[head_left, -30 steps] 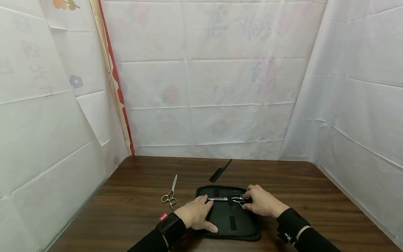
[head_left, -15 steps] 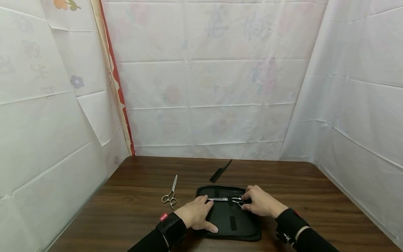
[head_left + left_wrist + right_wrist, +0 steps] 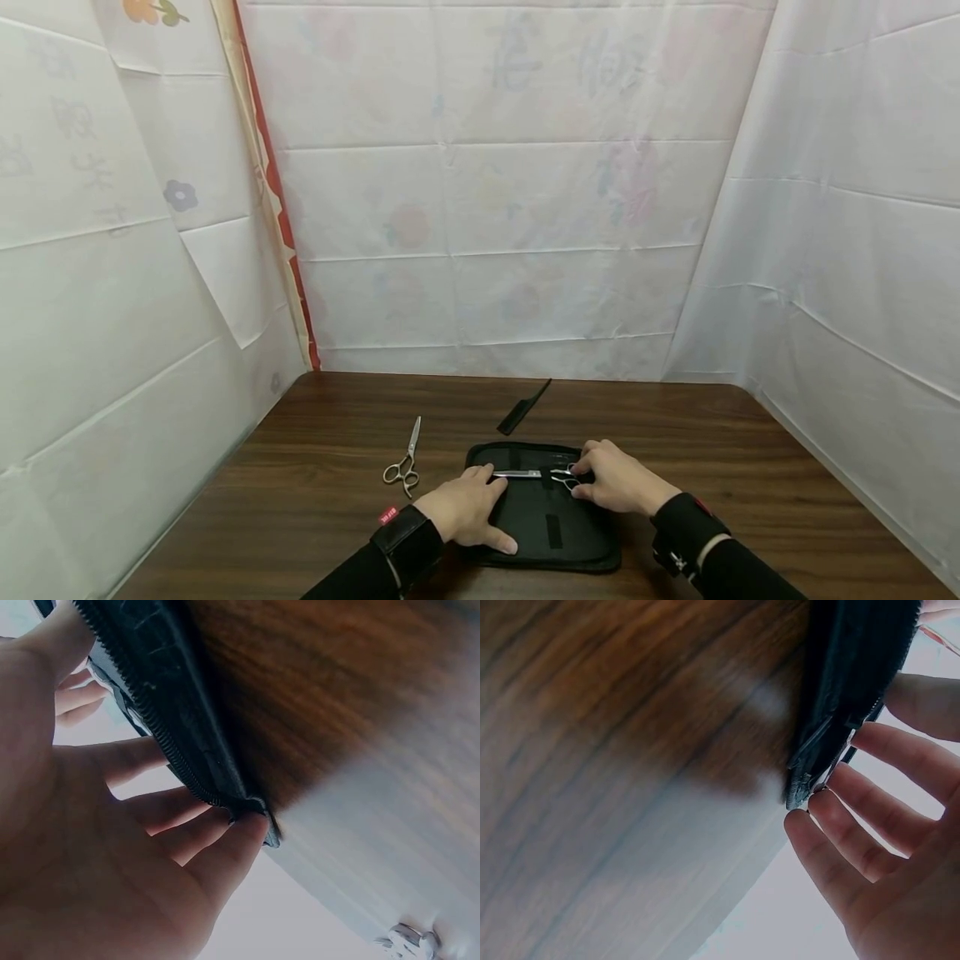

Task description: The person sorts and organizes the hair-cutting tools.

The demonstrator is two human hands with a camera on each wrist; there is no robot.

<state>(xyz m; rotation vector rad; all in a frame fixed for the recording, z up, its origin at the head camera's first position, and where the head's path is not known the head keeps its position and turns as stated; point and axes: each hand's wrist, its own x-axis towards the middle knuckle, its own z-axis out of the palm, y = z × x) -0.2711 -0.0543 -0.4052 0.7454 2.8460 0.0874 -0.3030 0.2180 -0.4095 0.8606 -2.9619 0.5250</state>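
Observation:
A black zip case (image 3: 521,529) lies open on the table. Silver scissors (image 3: 521,474) lie across its upper half, blades toward the left, tucked under a black elastic loop. My right hand (image 3: 618,477) pinches their finger rings between thumb and fingers at the case's right side. My left hand (image 3: 463,502) rests spread over the left edge of the case, fingertips by the blade tips and thumb lower down. In the left wrist view, the fingers lie along the zipper edge (image 3: 161,739). In the right wrist view, the fingertips (image 3: 799,825) are right at the case's edge.
A second pair of silver scissors (image 3: 407,462) lies on the wooden table (image 3: 300,500) left of the case. Behind the case is a black tail comb (image 3: 519,414). White sheets (image 3: 480,200) hang at the back and both sides.
My right hand has shifted very slightly left at the scissors' rings. My left hand stays in place on the case.

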